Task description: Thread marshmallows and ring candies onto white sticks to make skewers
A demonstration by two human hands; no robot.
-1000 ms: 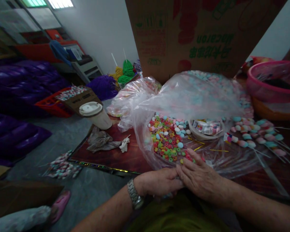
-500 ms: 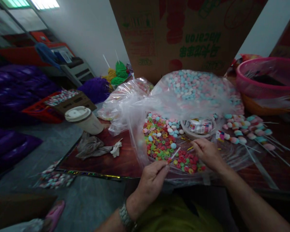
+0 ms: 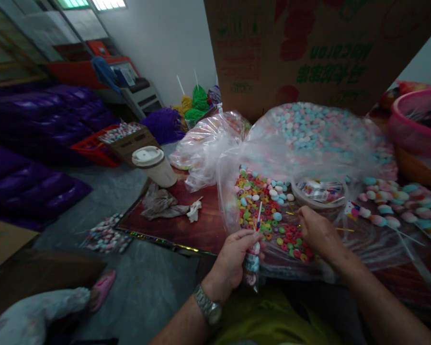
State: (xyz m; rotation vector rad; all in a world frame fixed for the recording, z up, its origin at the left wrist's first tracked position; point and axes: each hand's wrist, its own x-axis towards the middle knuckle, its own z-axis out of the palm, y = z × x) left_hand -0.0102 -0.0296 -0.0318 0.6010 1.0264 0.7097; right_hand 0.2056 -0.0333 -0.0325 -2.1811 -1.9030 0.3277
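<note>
My left hand (image 3: 233, 258) is closed round a candy skewer (image 3: 252, 262) in a clear wrapper. Its white stick points up and away from me, and the pink, white and blue candies hang below my fingers. My right hand (image 3: 314, 232) is pinched, with a thin gold twist tie (image 3: 299, 226) showing at its fingertips. Another gold twist tie (image 3: 345, 229) lies beside that hand. Beyond both hands, colourful ring candies (image 3: 253, 191) and pastel round candies (image 3: 278, 191) lie loose on clear plastic. Printed labels (image 3: 321, 190) fill a round clear tub (image 3: 296, 194).
Finished skewers (image 3: 388, 203) are piled at right near a pink basket (image 3: 409, 115). A big bag of pastel candies (image 3: 309, 127) stands behind, before a cardboard box (image 3: 258, 62). At left are a lidded cup (image 3: 158, 167) and a crumpled grey cloth (image 3: 161, 203). Another person's leg (image 3: 39, 311) shows lower left.
My left hand has turned, bringing the stick more upright and the wrapped candies into sight. My right hand stays pinched near the twist ties. The view has swung left.
</note>
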